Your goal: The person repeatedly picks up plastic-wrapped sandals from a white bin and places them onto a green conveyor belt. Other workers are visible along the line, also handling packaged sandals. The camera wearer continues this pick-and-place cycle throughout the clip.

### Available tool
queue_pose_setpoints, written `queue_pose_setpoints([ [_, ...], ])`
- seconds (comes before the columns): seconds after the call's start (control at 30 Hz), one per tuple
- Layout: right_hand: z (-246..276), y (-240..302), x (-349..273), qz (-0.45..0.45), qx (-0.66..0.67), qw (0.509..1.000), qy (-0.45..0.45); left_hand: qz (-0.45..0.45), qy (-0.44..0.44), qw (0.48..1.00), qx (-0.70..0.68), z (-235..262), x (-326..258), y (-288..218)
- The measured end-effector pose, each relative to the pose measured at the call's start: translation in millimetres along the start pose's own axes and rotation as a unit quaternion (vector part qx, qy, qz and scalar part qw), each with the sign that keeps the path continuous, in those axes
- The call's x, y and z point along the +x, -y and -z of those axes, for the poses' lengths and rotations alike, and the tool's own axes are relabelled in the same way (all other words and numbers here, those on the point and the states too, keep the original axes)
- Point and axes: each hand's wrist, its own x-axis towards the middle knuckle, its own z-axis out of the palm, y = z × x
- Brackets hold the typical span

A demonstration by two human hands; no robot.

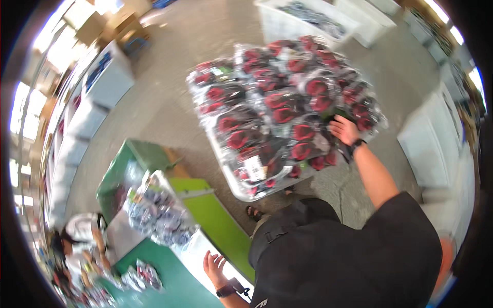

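Observation:
A large white bin (233, 186) is heaped with clear plastic bags of red and black items (277, 113). My right hand (343, 128) reaches out over the right side of the heap, its fingers pressed into one bag; a dark band sits on that wrist. My left hand (214, 268) hangs low at the bottom of the view, fingers spread and holding nothing, above a white sheet (197, 256) on the green table (169, 287). My dark shirt fills the lower right.
A green box (120, 172) and a pile of bagged bluish items (159, 210) stand on the left. Another person (82, 251) sits at the lower left. White bins (308, 20) line the back and right; white shelves (102, 82) run along the left.

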Motion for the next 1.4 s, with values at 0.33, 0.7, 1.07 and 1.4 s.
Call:
queue_pose_setpoints([
  [0.33, 77, -127, -76, -0.065, -0.203, 0.977, -0.004, -0.060, -0.079, 0.995, 0.011, 108, 86, 39],
  [0.7, -67, -241, -150, -0.167, -0.559, 0.797, 0.154, 0.003, -0.235, 0.966, -0.107, 301, 174, 36],
  [1.07, -138, -219, -217, -0.102, -0.635, 0.756, 0.118, 0.035, -0.408, 0.841, -0.354, 430, 323, 41],
  [1.4, -134, -223, -253, -0.012, -0.679, 0.714, 0.171, -0.160, -0.470, 0.730, -0.470, 438, 342, -9],
])
